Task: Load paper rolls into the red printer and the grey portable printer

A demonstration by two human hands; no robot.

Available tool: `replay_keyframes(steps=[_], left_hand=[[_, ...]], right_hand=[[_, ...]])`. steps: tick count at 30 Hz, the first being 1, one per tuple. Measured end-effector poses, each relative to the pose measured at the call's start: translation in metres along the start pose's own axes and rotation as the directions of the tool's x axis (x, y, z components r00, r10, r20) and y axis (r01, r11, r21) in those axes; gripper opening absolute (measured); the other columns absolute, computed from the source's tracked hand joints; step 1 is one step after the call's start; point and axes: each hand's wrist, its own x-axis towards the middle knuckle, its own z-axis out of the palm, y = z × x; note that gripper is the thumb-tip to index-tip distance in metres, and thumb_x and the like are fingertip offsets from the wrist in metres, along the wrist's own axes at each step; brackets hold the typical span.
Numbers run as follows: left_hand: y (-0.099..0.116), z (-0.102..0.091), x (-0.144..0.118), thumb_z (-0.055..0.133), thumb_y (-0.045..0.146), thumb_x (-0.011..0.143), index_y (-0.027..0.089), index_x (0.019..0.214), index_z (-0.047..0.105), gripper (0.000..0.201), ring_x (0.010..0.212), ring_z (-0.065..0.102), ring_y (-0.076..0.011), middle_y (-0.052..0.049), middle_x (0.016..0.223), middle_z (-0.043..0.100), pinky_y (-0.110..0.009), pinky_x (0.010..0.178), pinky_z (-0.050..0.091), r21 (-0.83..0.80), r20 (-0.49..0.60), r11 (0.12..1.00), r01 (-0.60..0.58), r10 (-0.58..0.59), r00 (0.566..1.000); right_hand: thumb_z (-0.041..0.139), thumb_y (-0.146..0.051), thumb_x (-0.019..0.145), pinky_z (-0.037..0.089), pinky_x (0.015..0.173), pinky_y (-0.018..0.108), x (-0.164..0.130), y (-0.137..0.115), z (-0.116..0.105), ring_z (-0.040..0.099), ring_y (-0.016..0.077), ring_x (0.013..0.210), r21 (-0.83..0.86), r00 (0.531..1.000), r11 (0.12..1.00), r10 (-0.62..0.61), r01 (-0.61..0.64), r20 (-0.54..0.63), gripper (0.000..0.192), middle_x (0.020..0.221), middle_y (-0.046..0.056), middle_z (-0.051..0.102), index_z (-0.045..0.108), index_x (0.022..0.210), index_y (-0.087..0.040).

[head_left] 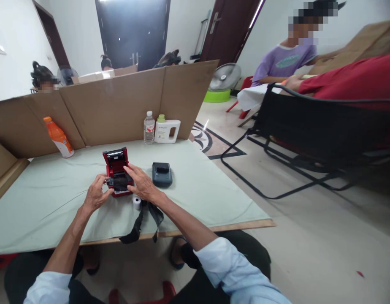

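A small red and black label printer (115, 158) stands on the table with its lid tipped up and back. Inside its body lies a dark film-like sheet (120, 182). My left hand (96, 193) grips the printer's left front corner, thumb in front and fingers on the side. On the right side, my right hand (142, 182) has its fingers at the lid's hinge and its thumb low on the body. A small white paper roll (136, 202) is just below the printer. Beside it, a black ribbon strip (136, 228) droops over the table's front edge.
A dark grey portable device (161, 174) sits right of my right hand. Along the cardboard screen (119, 101) stand an orange bottle (58, 137), a clear bottle (149, 128) and a white jug (165, 131). A black folding chair (302, 126) and other people are beyond.
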Motion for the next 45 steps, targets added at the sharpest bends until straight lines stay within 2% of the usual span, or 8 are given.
replay_keyframes(steps=[5, 10, 14, 18, 25, 30, 36, 45], left_hand=[[0.001, 0.0, 0.0, 0.07, 0.029, 0.086, 0.023, 0.122, 0.06, 0.038, 0.113, 0.066, -0.027, -0.009, 0.129, 0.063, -0.041, 0.088, 0.062, -0.019, -0.012, 1.0, -0.001, 0.0, 1.0], [0.0, -0.006, 0.005, 0.07, 0.038, 0.088, 0.022, 0.118, 0.063, 0.034, 0.112, 0.066, -0.0275, -0.009, 0.122, 0.066, -0.041, 0.088, 0.061, -0.059, 0.016, 0.998, 0.014, -0.013, 1.0], [-0.003, -0.011, 0.016, 0.073, 0.044, 0.086, 0.022, 0.116, 0.068, 0.037, 0.113, 0.065, -0.0292, -0.009, 0.121, 0.069, -0.041, 0.087, 0.06, -0.107, 0.054, 0.993, 0.044, -0.039, 0.998], [-0.008, -0.014, 0.036, 0.071, 0.05, 0.085, 0.021, 0.114, 0.072, 0.041, 0.116, 0.066, -0.0305, -0.01, 0.121, 0.073, -0.041, 0.087, 0.058, -0.192, 0.032, 0.968, 0.164, -0.161, 0.987], [-0.003, -0.015, 0.071, 0.083, 0.046, 0.071, 0.014, 0.115, 0.075, 0.054, 0.088, 0.071, -0.0238, -0.01, 0.108, 0.077, -0.032, 0.075, 0.056, -0.462, 0.085, 0.867, 0.189, -0.168, 0.982], [0.017, -0.015, 0.071, 0.081, 0.048, 0.076, 0.012, 0.106, 0.078, 0.047, 0.097, 0.072, -0.0277, -0.01, 0.103, 0.08, -0.034, 0.084, 0.056, -0.591, 0.144, 0.791, 0.159, -0.09, 0.985], [0.026, -0.017, 0.063, 0.086, 0.053, 0.072, 0.01, 0.101, 0.078, 0.053, 0.083, 0.07, -0.0235, -0.007, 0.091, 0.078, -0.033, 0.076, 0.055, -0.667, 0.222, 0.711, 0.223, -0.095, 0.97], [0.011, -0.028, 0.052, 0.074, 0.059, 0.079, 0.015, 0.082, 0.068, 0.045, 0.06, 0.057, -0.0142, 0.0, 0.067, 0.06, -0.025, 0.053, 0.049, -0.557, 0.22, 0.789, 0.261, -0.163, 0.962]], right_hand=[[0.067, -0.017, 0.087, 0.046, 0.115, 0.052, 0.019, -0.009, -0.001, 0.056, 0.0318, 0.133, -0.1, 0.995, 0.991, -0.089, 0.093, 0.04, 0.053, 0.148, 0.015, 0.059, 0.067, 0.14, -0.022], [0.06, -0.012, 0.09, 0.054, 0.093, 0.038, 0.043, -0.012, -0.012, 0.069, 0.0261, 0.105, -0.089, 0.997, 0.996, 0.023, -0.016, 0.078, 0.033, 0.113, 0.008, 0.077, 0.082, 0.11, -0.026], [0.058, -0.028, 0.096, 0.046, 0.072, 0.028, 0.069, -0.011, -0.023, 0.065, 0.0196, 0.081, 0.062, 0.987, 0.99, 0.122, -0.129, 0.108, 0.025, 0.087, 0.004, 0.075, 0.082, 0.094, -0.02], [0.056, -0.031, 0.092, 0.038, 0.064, 0.024, 0.095, -0.013, -0.033, 0.053, 0.0139, 0.068, 0.215, 0.989, 0.972, 0.072, -0.099, 0.128, 0.029, 0.066, 0.0, 0.059, 0.074, 0.076, -0.013], [0.064, -0.059, 0.082, 0.033, 0.055, 0.023, 0.116, -0.038, -0.057, 0.04, 0.0102, 0.06, 0.532, 0.996, 0.846, -0.012, -0.037, 0.089, 0.048, 0.062, -0.003, 0.045, 0.056, 0.064, -0.016], [0.069, -0.061, 0.081, 0.035, 0.055, 0.023, 0.114, -0.061, -0.072, 0.041, 0.0099, 0.06, 0.602, 0.997, 0.799, -0.049, 0.006, 0.055, 0.049, 0.063, -0.002, 0.046, 0.057, 0.065, -0.016], [0.068, -0.063, 0.085, 0.036, 0.054, 0.023, 0.1, -0.076, -0.076, 0.044, 0.0106, 0.061, 0.619, 0.993, 0.783, -0.107, 0.056, 0.045, 0.053, 0.064, -0.001, 0.049, 0.058, 0.065, -0.016], [0.066, -0.056, 0.091, 0.038, 0.056, 0.023, 0.082, -0.08, -0.074, 0.046, 0.0104, 0.062, 0.623, 0.995, 0.78, -0.096, 0.063, 0.02, 0.048, 0.065, -0.002, 0.051, 0.062, 0.067, -0.015]])
